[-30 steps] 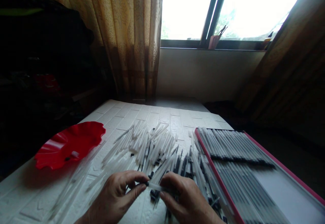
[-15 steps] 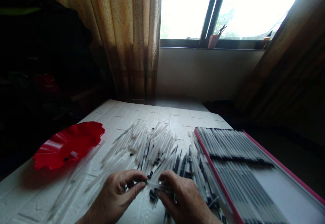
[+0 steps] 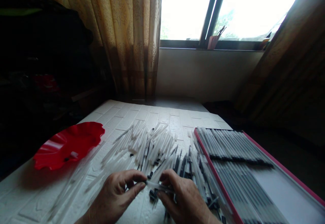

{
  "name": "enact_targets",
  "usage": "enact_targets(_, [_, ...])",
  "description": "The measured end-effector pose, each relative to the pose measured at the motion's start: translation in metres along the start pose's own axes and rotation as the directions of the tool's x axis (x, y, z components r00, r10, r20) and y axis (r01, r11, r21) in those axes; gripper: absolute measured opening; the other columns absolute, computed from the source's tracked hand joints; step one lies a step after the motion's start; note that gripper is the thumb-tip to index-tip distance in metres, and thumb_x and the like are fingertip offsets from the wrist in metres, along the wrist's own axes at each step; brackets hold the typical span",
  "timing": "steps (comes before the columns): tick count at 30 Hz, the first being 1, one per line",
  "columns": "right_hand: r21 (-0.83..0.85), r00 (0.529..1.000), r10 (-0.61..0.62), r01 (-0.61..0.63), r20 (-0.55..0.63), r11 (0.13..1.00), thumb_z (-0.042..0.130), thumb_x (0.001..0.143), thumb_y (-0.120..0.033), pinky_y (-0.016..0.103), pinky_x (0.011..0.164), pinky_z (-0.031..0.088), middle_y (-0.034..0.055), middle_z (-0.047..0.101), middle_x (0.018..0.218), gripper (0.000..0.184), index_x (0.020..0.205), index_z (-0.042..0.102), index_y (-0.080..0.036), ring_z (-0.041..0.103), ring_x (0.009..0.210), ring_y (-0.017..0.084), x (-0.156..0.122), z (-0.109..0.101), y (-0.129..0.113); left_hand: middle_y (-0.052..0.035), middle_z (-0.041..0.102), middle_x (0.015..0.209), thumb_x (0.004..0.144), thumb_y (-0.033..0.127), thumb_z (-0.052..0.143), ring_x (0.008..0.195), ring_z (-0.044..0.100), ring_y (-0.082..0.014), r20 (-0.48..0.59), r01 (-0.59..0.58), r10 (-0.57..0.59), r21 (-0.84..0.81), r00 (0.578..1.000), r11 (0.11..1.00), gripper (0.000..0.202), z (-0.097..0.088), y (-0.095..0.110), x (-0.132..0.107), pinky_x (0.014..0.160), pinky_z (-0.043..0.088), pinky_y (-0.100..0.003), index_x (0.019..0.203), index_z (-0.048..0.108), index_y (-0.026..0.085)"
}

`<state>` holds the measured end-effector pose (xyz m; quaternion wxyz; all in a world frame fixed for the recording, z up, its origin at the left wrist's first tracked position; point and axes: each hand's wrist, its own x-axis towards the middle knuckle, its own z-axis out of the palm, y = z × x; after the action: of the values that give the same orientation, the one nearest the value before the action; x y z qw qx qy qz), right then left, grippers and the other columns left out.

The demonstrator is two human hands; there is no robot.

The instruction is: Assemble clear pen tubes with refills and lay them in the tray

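Note:
My left hand (image 3: 115,197) and my right hand (image 3: 182,198) meet low in the middle of the view, both pinched on one thin clear pen tube (image 3: 155,185) held level between them. The left fingertips close on its dark left end; the right fingers wrap its other end. Just beyond the hands lies a loose heap of clear pen tubes and black parts (image 3: 154,149) on the white brick-patterned table (image 3: 162,115).
A red wavy-edged dish (image 3: 67,144) with a small piece in it sits at the left. A red-rimmed tray (image 3: 286,173) with rows of assembled pens fills the right. A curtain, a window and a wall stand behind the table.
Both hands with the tube have drifted slightly towards me and to the left; the grip looks the same.

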<state>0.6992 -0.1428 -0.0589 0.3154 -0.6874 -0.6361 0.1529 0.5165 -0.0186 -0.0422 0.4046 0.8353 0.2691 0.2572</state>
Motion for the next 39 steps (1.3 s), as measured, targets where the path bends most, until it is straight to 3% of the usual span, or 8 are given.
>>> enact_targets(4, [-0.054,0.999,-0.032,0.032,0.004,0.998,0.054,0.085,-0.02,0.022,0.058,0.038,0.0008,0.07,0.075,0.004,0.086,0.057,-0.022,0.066,0.065,0.016,-0.0005,-0.0019,-0.0007,0.0016,0.07,0.058,0.078,0.026,0.066,0.049,0.06,-0.0122,-0.009,-0.006,0.006,0.005,1.0,1.0,0.013,-0.0007,0.0025,0.0004,0.047,0.049,-0.016,0.083,0.077,0.021])
enact_targets(10, [-0.069,0.996,-0.093,0.093,0.009,0.993,0.044,0.096,-0.027,0.023,0.064,0.043,0.005,0.072,0.083,0.024,0.092,0.067,-0.022,0.07,0.073,0.018,0.0013,-0.0002,0.0031,0.0008,0.073,0.062,0.078,0.026,0.066,0.052,0.064,-0.0129,-0.025,-0.017,0.018,0.013,1.0,1.0,0.013,-0.0006,0.0036,0.0011,0.051,0.051,-0.017,0.084,0.077,0.021])
enact_targets(14, [0.009,0.999,-0.046,0.047,-0.025,0.999,0.058,0.083,-0.024,0.024,0.064,0.043,0.0043,0.074,0.087,0.028,0.111,0.06,-0.021,0.07,0.072,0.019,0.0011,0.0041,0.0042,0.001,0.074,0.065,0.079,0.025,0.065,0.055,0.065,-0.0129,-0.026,-0.025,0.025,0.027,0.999,0.999,0.013,-0.0004,0.0011,0.0011,0.053,0.052,-0.017,0.084,0.077,0.022])
enact_targets(20, [-0.02,0.999,-0.047,0.047,0.006,0.999,0.052,0.085,-0.019,0.023,0.061,0.041,0.0025,0.07,0.079,0.008,0.09,0.059,-0.021,0.068,0.07,0.018,0.0005,0.0005,0.0033,0.0009,0.075,0.069,0.08,0.025,0.065,0.06,0.067,-0.0136,-0.011,-0.015,0.015,0.031,1.0,0.999,0.013,-0.0011,-0.0022,0.0,0.056,0.053,-0.017,0.087,0.076,0.023])
enact_targets(26, [-0.055,0.995,-0.094,0.095,0.019,0.994,0.043,0.096,-0.027,0.024,0.065,0.045,0.006,0.071,0.087,0.026,0.102,0.068,-0.023,0.07,0.075,0.019,0.001,-0.0025,0.0037,0.0006,0.075,0.071,0.082,0.026,0.065,0.061,0.067,-0.0135,0.001,-0.009,0.009,0.033,1.0,0.999,0.013,-0.0014,-0.0033,-0.0006,0.059,0.052,-0.018,0.087,0.076,0.022])
enact_targets(30, [0.024,0.998,-0.063,0.064,-0.015,0.998,0.057,0.085,-0.022,0.024,0.067,0.045,0.0044,0.073,0.089,0.032,0.117,0.058,-0.02,0.07,0.076,0.019,0.0008,0.0001,0.0047,0.0009,0.075,0.07,0.083,0.027,0.063,0.061,0.067,-0.0133,0.024,0.003,-0.004,0.056,1.0,0.998,0.015,-0.0018,-0.0031,-0.0006,0.058,0.051,-0.017,0.088,0.076,0.023])
enact_targets(35, [-0.014,0.998,-0.05,0.049,-0.031,0.999,0.053,0.084,-0.014,0.022,0.059,0.04,0.0011,0.07,0.079,0.01,0.091,0.054,-0.022,0.067,0.068,0.016,-0.0012,0.0009,0.0067,0.0006,0.076,0.075,0.083,0.028,0.063,0.066,0.068,-0.0143,0.026,0.021,-0.023,0.05,0.999,0.999,0.015,-0.0014,-0.0037,0.0013,0.06,0.052,-0.018,0.089,0.076,0.023])
enact_targets(39, [-0.038,0.996,-0.088,0.087,-0.03,0.995,0.051,0.089,-0.018,0.023,0.064,0.043,0.0032,0.07,0.083,0.009,0.091,0.059,-0.022,0.068,0.073,0.018,0.0008,-0.0015,0.007,0.0005,0.075,0.072,0.082,0.03,0.063,0.063,0.067,-0.0144,0.026,0.038,-0.039,0.037,0.999,0.999,0.016,-0.0018,-0.003,0.0029,0.059,0.051,-0.019,0.087,0.077,0.023])
